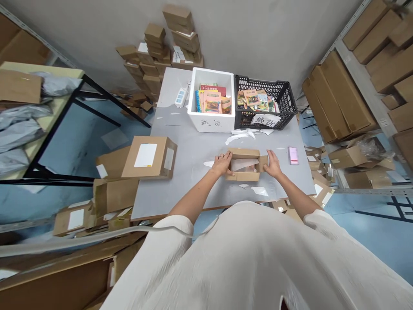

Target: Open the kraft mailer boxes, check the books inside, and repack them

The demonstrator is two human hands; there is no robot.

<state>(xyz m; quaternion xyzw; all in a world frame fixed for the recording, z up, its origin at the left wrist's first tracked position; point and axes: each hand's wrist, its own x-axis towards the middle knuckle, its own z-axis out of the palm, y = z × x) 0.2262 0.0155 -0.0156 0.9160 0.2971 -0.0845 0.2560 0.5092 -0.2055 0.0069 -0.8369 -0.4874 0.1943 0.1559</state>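
Observation:
In front of me on the table sits a small cardboard box (245, 176) with its top flaps spread apart. Inside it lies a pale, whitish sheet or wrapping (241, 164); what is under it I cannot make out. My left hand (221, 165) grips the box's left end, thumb near the front corner and fingers toward the back. At the opposite end, my right hand (273, 165) holds the raised right flap (263, 163) between thumb and fingers. Torn white paper scraps (260, 190) lie near the box.
A white foam bin (211, 122) and a black plastic crate (288, 105), both holding books, stand at the table's (193, 150) back. A phone (293, 155) lies right, a closed carton (161, 159) left, and a power strip (181, 97) behind. Cardboard boxes (151, 71) are stacked along the wall.

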